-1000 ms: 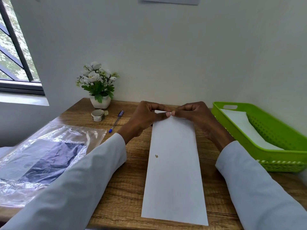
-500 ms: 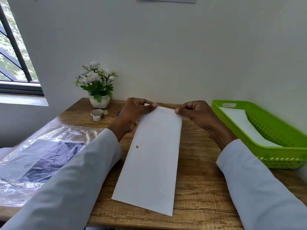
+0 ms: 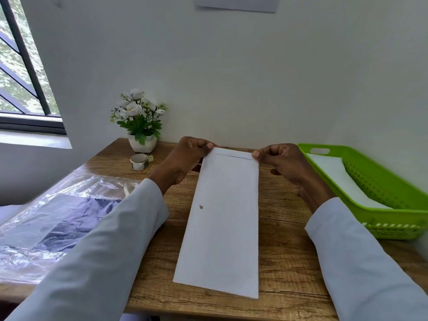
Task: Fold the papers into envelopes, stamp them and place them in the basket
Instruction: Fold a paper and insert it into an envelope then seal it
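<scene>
1. Left hand [image 3: 188, 156]: fingers curled, thumb and fingertips pinching the far left corner of the folded paper [image 3: 224, 218].
2. Right hand [image 3: 281, 162]: likewise curled, pinching the far right corner; both hands hold the narrow creased flap along the far edge.
3. Folded paper: a long white strip lying lengthwise on the wooden table [image 3: 284, 251], between the sleeves, its near end slightly skewed; a small brown speck marks its left half.
4. Green basket [image 3: 393, 218]: to the right, apart from the strip, already containing white paper.
5. Periphery: clear plastic bag [image 3: 58, 216] at left; flower pot [image 3: 141, 144] and a small tape roll [image 3: 139, 161] at the far left.
6. Risk (judgement): uneven pull by the two hands could slant the flap crease, giving a crooked envelope; the skewed near end suggests misalignment may carry into later folds.
</scene>
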Tool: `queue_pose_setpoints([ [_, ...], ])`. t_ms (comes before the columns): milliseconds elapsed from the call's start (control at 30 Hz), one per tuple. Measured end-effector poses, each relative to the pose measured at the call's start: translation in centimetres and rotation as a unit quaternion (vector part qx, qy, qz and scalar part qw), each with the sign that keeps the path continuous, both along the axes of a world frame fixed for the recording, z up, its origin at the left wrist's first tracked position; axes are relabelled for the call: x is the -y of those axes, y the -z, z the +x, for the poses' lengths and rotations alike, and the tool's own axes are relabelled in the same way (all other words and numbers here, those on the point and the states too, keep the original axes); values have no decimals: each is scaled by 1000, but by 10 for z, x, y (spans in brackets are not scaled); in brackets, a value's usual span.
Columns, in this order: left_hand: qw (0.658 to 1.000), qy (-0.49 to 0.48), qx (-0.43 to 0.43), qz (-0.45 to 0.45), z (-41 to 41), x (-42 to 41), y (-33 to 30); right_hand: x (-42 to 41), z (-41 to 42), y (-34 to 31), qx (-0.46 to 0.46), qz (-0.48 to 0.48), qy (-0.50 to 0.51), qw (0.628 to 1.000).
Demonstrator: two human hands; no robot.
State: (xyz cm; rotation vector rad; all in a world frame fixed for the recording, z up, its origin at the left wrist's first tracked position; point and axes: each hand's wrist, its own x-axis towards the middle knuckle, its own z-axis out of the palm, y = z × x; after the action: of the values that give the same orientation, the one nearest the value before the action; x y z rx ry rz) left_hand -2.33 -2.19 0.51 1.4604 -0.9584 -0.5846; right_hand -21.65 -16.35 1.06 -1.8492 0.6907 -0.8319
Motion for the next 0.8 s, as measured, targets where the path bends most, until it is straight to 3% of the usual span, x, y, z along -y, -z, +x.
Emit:
queue_pose_setpoints([
  [100,989,-113,93,-20,1,4,-4,-4,6,5,35,-93,65,993],
  [167,978,-176,103,-49,3,5,-8,-15,11,8,53,-121,49,990],
  [300,972,-226,-11,-63,4,1,-23,-47,11,5,66,-76,-113,988],
  [400,971,-206,-114,-39,9,-6,-34,-51,2,3,-28,-53,-257,964],
  [500,970,-196,-141,-26,16,-18,-39,-51,-10,5,-117,-54,-340,932],
  [700,980,-166,-111,-9,26,-31,-36,-34,-32,3,-124,-16,-335,934],
  [800,981,-194,-7,26,27,-37,-36,-25,-32,7,-113,-45,-205,971],
])
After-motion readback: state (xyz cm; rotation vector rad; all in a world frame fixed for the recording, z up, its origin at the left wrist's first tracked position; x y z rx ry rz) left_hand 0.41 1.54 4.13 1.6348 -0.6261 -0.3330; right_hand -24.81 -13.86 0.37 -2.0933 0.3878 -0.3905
